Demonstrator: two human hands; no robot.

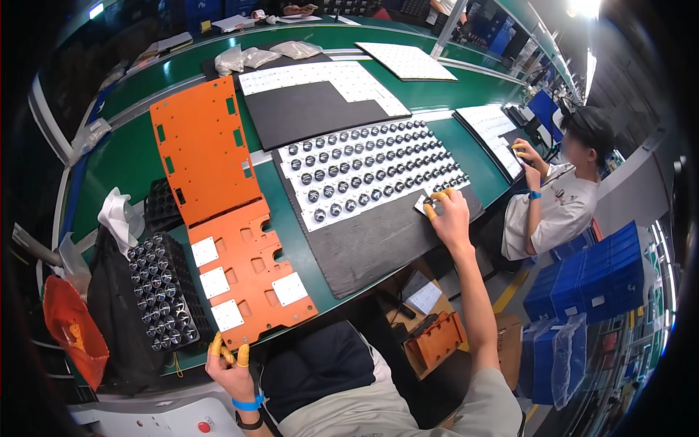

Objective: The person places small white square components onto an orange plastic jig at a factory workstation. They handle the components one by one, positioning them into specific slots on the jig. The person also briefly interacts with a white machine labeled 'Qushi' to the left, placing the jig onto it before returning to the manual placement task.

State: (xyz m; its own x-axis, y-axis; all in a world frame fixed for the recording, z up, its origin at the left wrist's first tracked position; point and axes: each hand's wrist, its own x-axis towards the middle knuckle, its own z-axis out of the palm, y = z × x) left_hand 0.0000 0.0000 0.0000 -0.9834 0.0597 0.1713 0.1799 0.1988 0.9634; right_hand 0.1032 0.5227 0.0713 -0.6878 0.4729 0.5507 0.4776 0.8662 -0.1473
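My right hand (450, 216), with yellow finger covers on some fingertips, pinches a small white square board (421, 205) carrying a dark round part, over the near right of a black foam mat (371, 251). On that mat, rows of white boards with black round lens-like parts (364, 175) fill the far portion. At lower left my left hand (231, 371), also in yellow finger covers, has its fingers apart at the near corner of an orange fixture plate (258, 240). Several bare white square boards (290, 289) lie in that plate, and its orange lid (200, 146) is folded back.
Left of the fixture stands a black tray of shiny round parts (162, 295), beside an orange-red bag (75, 331). Beyond the mat lie white board sheets (342, 80) and black foam (298, 113). A co-worker (561, 197) sits at right, near blue crates (586, 280).
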